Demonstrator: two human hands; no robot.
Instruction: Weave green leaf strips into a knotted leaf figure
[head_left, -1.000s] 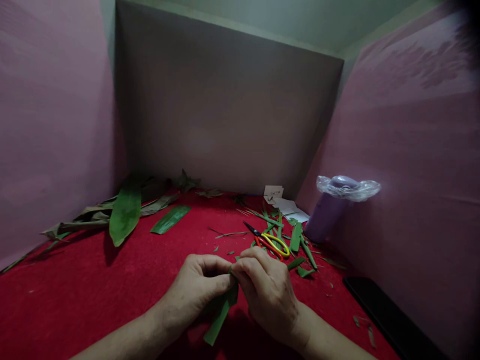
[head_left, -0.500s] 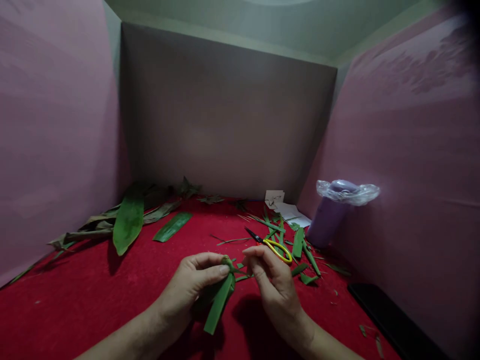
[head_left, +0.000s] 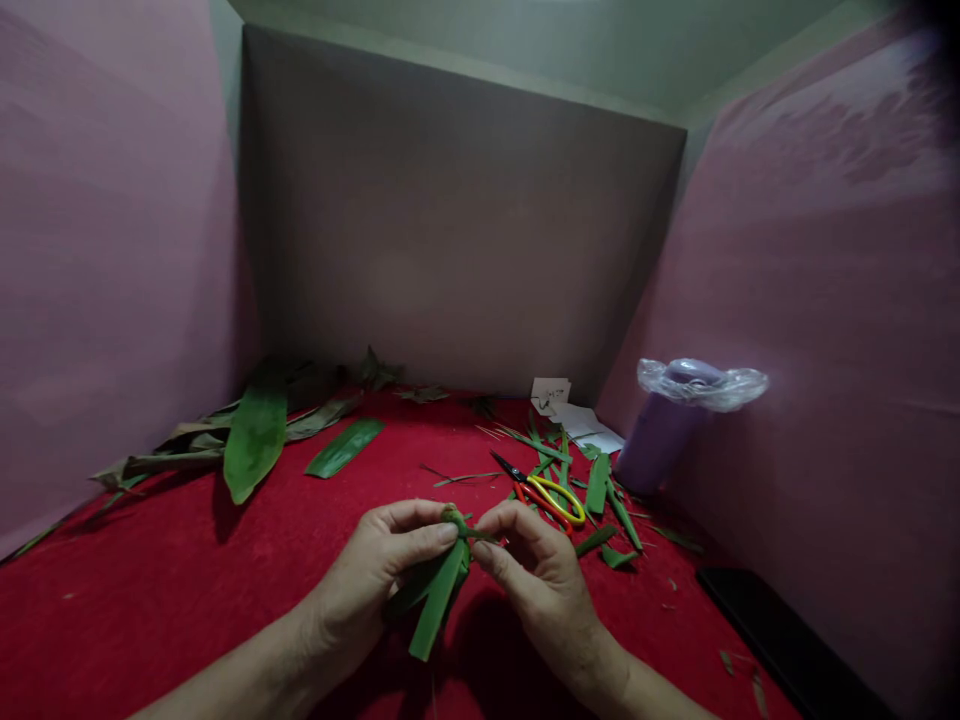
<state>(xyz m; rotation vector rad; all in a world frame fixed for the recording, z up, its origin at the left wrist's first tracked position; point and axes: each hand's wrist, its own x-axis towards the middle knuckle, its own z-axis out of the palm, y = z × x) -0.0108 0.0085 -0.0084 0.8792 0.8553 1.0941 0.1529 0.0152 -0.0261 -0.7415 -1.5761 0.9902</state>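
My left hand (head_left: 375,565) pinches the top of a folded green leaf bundle (head_left: 439,600) between thumb and index finger. Two leaf ends of the bundle hang down below the fingers, over the red cloth. A thin strip (head_left: 477,534) sticks out from the bundle's top to the right. On that strip my right hand (head_left: 544,575) has its thumb and index finger closed. Just beyond the right hand lie scissors (head_left: 551,497) with one yellow and one red handle, blades pointing up and left.
Cut green strips (head_left: 598,485) lie scattered right of the scissors. Behind them are white papers (head_left: 585,427) and a purple container (head_left: 664,435) with clear plastic on top. Large leaves (head_left: 256,440) lie at the left. A black flat object (head_left: 780,630) sits at the right.
My right hand has moved slightly left, closer to the bundle, and its fingertips have closed on the thin strip. More of the scissors' red handle shows.
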